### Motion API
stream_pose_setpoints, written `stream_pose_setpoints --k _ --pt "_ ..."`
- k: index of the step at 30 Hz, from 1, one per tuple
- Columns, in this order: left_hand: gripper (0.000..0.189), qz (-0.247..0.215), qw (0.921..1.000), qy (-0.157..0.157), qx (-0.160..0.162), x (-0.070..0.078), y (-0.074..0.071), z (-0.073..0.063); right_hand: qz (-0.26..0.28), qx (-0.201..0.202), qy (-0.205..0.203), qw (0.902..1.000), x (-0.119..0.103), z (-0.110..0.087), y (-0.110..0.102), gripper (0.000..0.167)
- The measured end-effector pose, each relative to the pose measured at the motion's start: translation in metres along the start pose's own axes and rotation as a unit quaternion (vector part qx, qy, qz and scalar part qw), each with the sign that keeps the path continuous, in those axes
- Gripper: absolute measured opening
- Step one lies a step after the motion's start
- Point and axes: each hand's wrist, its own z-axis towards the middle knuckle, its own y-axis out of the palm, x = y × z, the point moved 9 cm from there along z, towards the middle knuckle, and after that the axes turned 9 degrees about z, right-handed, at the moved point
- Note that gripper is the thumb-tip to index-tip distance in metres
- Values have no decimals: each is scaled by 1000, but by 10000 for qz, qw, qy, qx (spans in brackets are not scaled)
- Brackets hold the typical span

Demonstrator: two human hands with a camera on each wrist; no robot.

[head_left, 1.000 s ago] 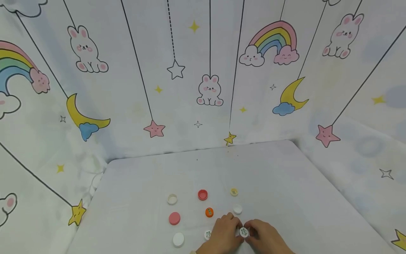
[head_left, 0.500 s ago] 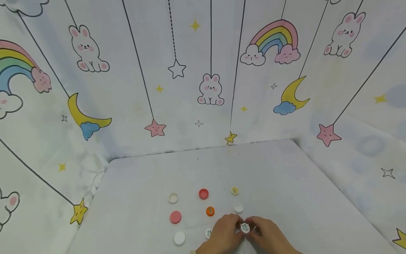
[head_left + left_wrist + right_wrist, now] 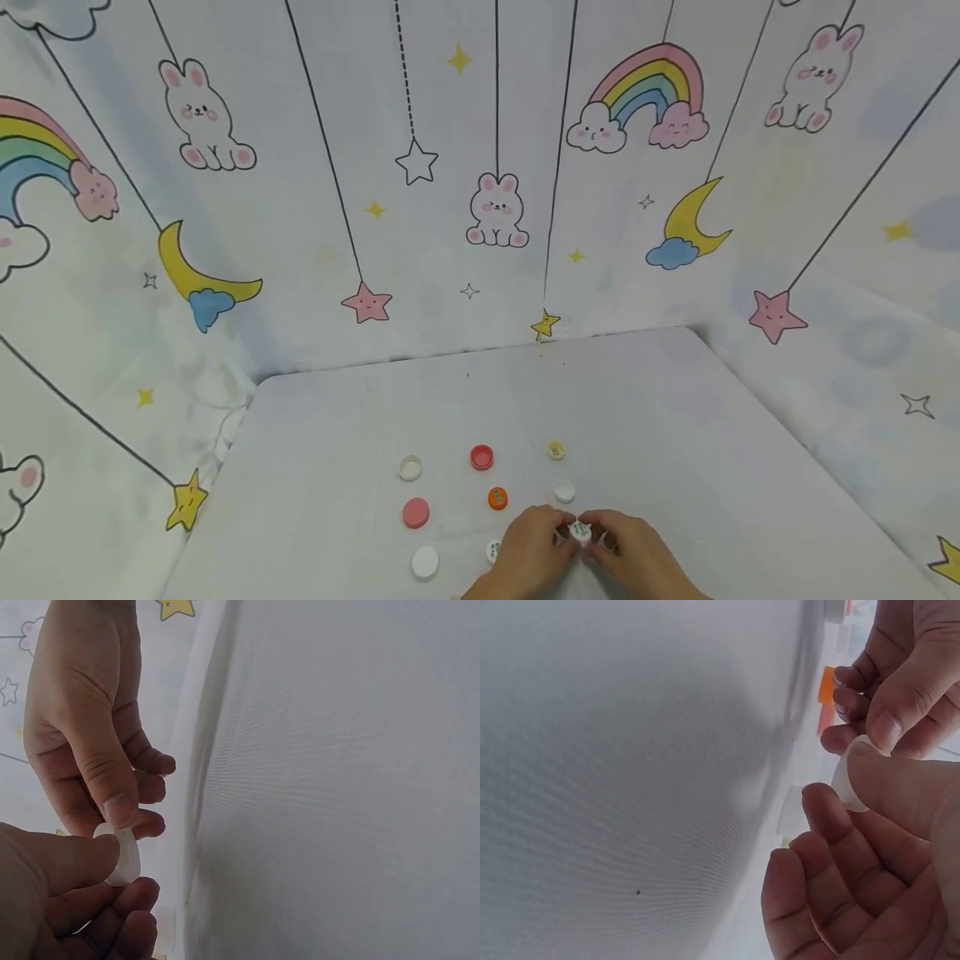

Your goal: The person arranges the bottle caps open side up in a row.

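My left hand point(image 3: 527, 546) and right hand point(image 3: 636, 552) meet near the front of the table in the head view. Between their fingertips they pinch a small white bottle cap point(image 3: 581, 532) with dark green printing on its top. In the left wrist view the cap point(image 3: 130, 862) is held above the tabletop, with a thumb from each hand on it. The right wrist view shows the cap point(image 3: 844, 780) under my right thumb, the other fingers of that hand loosely bent. Beside the left hand lies another printed white cap point(image 3: 493, 551), partly covered by it.
Loose caps lie in rough rows on the white table point(image 3: 315, 467): a white ring-like cap point(image 3: 409, 468), red cap point(image 3: 482, 457), yellow cap point(image 3: 555, 451), pink cap point(image 3: 416, 512), orange cap point(image 3: 497, 498) and plain white caps point(image 3: 425, 563). A patterned cloth point(image 3: 300, 333) surrounds the table.
Both hands keep their pinch on the white bottle cap. It has moved slightly away from the table's front, and its printed top now looks tilted. The other caps stay put.
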Motion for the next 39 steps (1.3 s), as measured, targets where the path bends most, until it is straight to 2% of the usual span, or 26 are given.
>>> stream_pose_setpoints --k 6,12,17,22,25,31,35,39 --pt "15 -100 9998 59 162 -1 -2 1 32 165 -49 9998 -4 0 -4 25" --pt "8 -528 9981 -94 303 -3 -2 1 291 299 -37 9991 -5 -3 -6 21" --pt "6 -768 9964 -171 326 -4 -2 1 412 430 -187 9981 -4 -4 -7 17" --pt "5 -871 9953 -100 419 -3 -2 1 507 600 -379 9962 -6 -5 -9 16" --pt "5 -996 9939 -81 471 -2 -3 1 537 684 -529 9948 -7 -6 -9 19" --pt "6 -1326 9890 -228 607 -4 -6 1 588 828 -1094 9888 -14 -10 -7 37" --pt "7 -1616 9849 -328 523 -6 -5 1 600 969 -1325 9846 -17 -12 -7 42" --pt "8 -1824 9819 -356 371 -5 -3 1 509 1074 -1302 9843 -18 -13 -7 45"
